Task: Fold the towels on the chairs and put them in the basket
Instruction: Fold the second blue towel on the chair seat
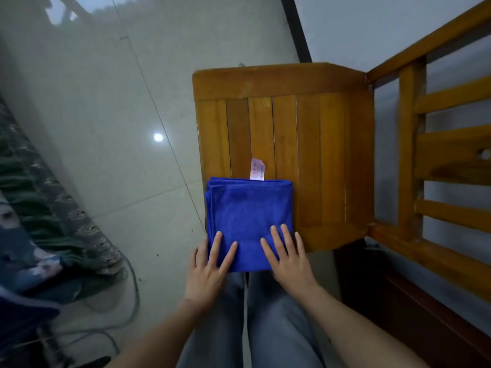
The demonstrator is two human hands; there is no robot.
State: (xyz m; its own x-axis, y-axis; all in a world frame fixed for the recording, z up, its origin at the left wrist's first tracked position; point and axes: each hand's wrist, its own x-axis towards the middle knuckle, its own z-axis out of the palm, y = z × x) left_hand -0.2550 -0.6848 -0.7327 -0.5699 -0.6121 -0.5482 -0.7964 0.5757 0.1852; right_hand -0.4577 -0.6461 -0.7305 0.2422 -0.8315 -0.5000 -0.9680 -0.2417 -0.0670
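Glossy tiled floor [106, 107]; wooden chair [318, 123] seat bears folded blue towel [247, 208]; left hand [210, 269], right hand [288, 258] flat, pressing it.

The white tag [257, 170] on the blue towel [247, 213] bears print — too small to read.

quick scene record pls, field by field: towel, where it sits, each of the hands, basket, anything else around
towel: blue towel, folded into a layered rectangle, lying flat
location: near left corner of the wooden chair seat
tag: white tag sticks out from the towel's far edge
left hand: left hand, fingers straight, resting on the towel's near left part
right hand: right hand, fingers straight, resting on the towel's near right part
basket: not in view
floor: pale tiles, grey cable lying to the left
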